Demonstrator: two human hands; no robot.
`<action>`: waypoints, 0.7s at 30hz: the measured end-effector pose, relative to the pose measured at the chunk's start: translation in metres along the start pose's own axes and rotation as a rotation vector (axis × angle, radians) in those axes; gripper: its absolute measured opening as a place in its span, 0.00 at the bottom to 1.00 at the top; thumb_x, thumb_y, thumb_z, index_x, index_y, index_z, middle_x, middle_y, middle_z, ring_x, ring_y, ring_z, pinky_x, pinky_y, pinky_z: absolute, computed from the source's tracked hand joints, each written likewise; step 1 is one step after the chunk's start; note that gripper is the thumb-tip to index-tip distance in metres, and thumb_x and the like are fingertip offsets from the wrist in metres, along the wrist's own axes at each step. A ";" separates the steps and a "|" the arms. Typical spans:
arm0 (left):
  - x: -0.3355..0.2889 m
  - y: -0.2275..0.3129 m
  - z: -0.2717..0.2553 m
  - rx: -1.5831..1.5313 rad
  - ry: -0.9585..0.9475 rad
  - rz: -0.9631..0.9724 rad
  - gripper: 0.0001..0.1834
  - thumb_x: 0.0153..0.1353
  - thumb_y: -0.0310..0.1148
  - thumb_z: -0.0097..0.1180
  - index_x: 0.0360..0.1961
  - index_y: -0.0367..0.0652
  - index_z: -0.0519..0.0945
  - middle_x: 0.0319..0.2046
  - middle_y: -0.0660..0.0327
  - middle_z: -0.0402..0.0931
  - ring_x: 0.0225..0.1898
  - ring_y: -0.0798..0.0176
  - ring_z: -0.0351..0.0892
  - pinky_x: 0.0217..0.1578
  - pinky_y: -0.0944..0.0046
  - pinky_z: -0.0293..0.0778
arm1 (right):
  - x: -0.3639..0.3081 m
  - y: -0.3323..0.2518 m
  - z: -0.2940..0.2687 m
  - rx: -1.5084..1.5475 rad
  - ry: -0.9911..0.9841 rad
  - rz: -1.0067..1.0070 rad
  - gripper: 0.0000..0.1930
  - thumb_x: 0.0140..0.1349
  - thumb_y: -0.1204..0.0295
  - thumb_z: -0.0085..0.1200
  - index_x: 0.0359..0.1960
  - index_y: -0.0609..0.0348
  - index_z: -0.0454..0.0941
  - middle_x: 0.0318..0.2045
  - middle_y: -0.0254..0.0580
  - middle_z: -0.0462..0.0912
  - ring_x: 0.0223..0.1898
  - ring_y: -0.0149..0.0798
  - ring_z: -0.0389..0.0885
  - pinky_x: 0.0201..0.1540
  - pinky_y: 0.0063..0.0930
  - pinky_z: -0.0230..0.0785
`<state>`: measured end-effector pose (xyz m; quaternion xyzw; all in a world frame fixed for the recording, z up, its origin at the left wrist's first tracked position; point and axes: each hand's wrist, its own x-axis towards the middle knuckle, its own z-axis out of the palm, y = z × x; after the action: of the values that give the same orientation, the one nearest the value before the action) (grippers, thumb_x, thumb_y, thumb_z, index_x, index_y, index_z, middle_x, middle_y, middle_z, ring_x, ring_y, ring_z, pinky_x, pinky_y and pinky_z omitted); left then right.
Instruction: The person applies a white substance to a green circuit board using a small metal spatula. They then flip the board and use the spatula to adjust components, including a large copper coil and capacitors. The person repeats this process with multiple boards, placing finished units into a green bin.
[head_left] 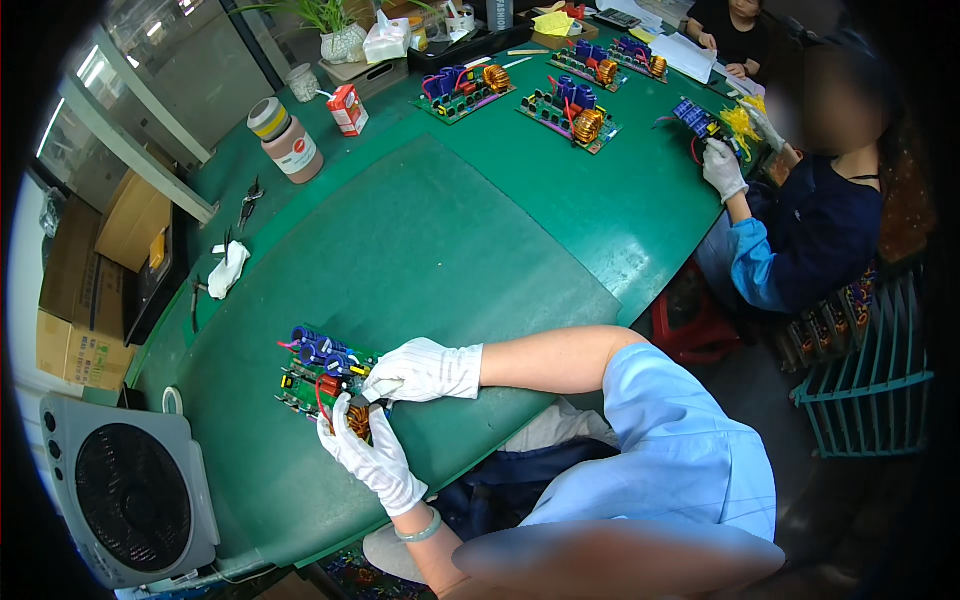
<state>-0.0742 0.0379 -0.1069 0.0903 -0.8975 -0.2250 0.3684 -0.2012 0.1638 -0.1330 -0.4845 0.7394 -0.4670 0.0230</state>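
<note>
A green circuit board with blue cylindrical capacitors, a red wire and a copper-wound coil sits on the green mat in front of me. My left hand, in a white glove, grips its near edge around the copper coil. My right hand, also gloved in white, reaches over the board from the right with its fingers pinched together. A small dark grey piece shows at the right fingertips; its kind is too small to make out. Part of the board is hidden under both hands.
Several similar boards stand at the back. A grey fan is at lower left. Pliers, a white cloth, a jar and a red carton line the left side. A gloved co-worker handles another board at right.
</note>
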 end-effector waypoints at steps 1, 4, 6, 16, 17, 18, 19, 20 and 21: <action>0.000 0.000 0.000 0.002 0.005 -0.002 0.25 0.52 0.24 0.66 0.53 0.40 0.75 0.52 0.52 0.75 0.59 0.46 0.67 0.59 0.50 0.65 | 0.000 0.000 0.000 -0.001 0.003 -0.002 0.10 0.59 0.60 0.56 0.39 0.47 0.80 0.33 0.38 0.82 0.35 0.49 0.81 0.35 0.41 0.73; 0.000 0.002 0.000 0.006 0.014 -0.006 0.26 0.52 0.24 0.68 0.53 0.40 0.75 0.51 0.54 0.77 0.58 0.46 0.68 0.59 0.49 0.65 | -0.001 -0.001 0.000 -0.005 0.009 -0.009 0.10 0.59 0.60 0.56 0.39 0.47 0.80 0.33 0.38 0.82 0.35 0.49 0.81 0.35 0.41 0.73; 0.001 0.002 0.000 0.008 0.016 -0.006 0.26 0.51 0.24 0.68 0.53 0.40 0.75 0.51 0.53 0.76 0.58 0.46 0.68 0.59 0.50 0.66 | -0.001 0.000 -0.001 -0.010 0.011 -0.018 0.10 0.60 0.60 0.56 0.39 0.47 0.80 0.33 0.38 0.83 0.35 0.49 0.81 0.35 0.41 0.73; 0.000 0.003 -0.001 -0.027 0.020 -0.033 0.26 0.52 0.24 0.67 0.53 0.39 0.75 0.52 0.53 0.76 0.58 0.46 0.68 0.58 0.50 0.66 | 0.000 -0.001 -0.001 -0.018 -0.009 0.007 0.10 0.60 0.60 0.55 0.39 0.47 0.80 0.33 0.38 0.82 0.35 0.49 0.81 0.35 0.42 0.73; 0.000 0.003 -0.001 -0.020 0.017 -0.026 0.26 0.52 0.24 0.67 0.53 0.39 0.75 0.52 0.53 0.76 0.58 0.46 0.68 0.59 0.50 0.66 | 0.000 -0.001 -0.001 -0.015 -0.005 0.002 0.10 0.60 0.60 0.55 0.39 0.47 0.80 0.33 0.38 0.82 0.35 0.49 0.81 0.35 0.42 0.73; 0.000 0.003 -0.001 -0.012 0.014 -0.018 0.26 0.52 0.24 0.67 0.53 0.39 0.75 0.52 0.53 0.76 0.58 0.46 0.68 0.59 0.50 0.66 | -0.001 -0.001 -0.001 -0.012 -0.001 -0.004 0.10 0.60 0.60 0.55 0.39 0.47 0.79 0.33 0.38 0.82 0.35 0.49 0.81 0.35 0.42 0.73; 0.000 0.002 -0.001 -0.014 0.013 -0.017 0.26 0.52 0.24 0.67 0.53 0.39 0.75 0.52 0.53 0.76 0.59 0.46 0.68 0.59 0.50 0.66 | -0.001 -0.001 -0.001 -0.013 -0.003 -0.002 0.10 0.60 0.60 0.55 0.39 0.47 0.79 0.33 0.38 0.82 0.34 0.50 0.81 0.35 0.42 0.73; 0.001 0.002 -0.001 -0.016 0.013 -0.015 0.26 0.52 0.24 0.67 0.53 0.40 0.75 0.52 0.53 0.76 0.59 0.47 0.68 0.59 0.50 0.66 | 0.000 -0.002 -0.002 -0.015 -0.004 -0.001 0.10 0.60 0.60 0.55 0.39 0.47 0.79 0.32 0.38 0.82 0.34 0.50 0.81 0.35 0.42 0.73; 0.001 0.002 -0.001 -0.018 0.010 -0.013 0.26 0.52 0.24 0.67 0.53 0.40 0.75 0.52 0.54 0.76 0.59 0.47 0.68 0.59 0.50 0.66 | -0.001 -0.002 -0.002 -0.015 -0.005 0.001 0.10 0.60 0.60 0.54 0.39 0.47 0.79 0.32 0.38 0.82 0.34 0.50 0.81 0.34 0.43 0.73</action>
<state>-0.0738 0.0395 -0.1047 0.0940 -0.8928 -0.2352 0.3724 -0.2007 0.1651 -0.1311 -0.4856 0.7430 -0.4601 0.0215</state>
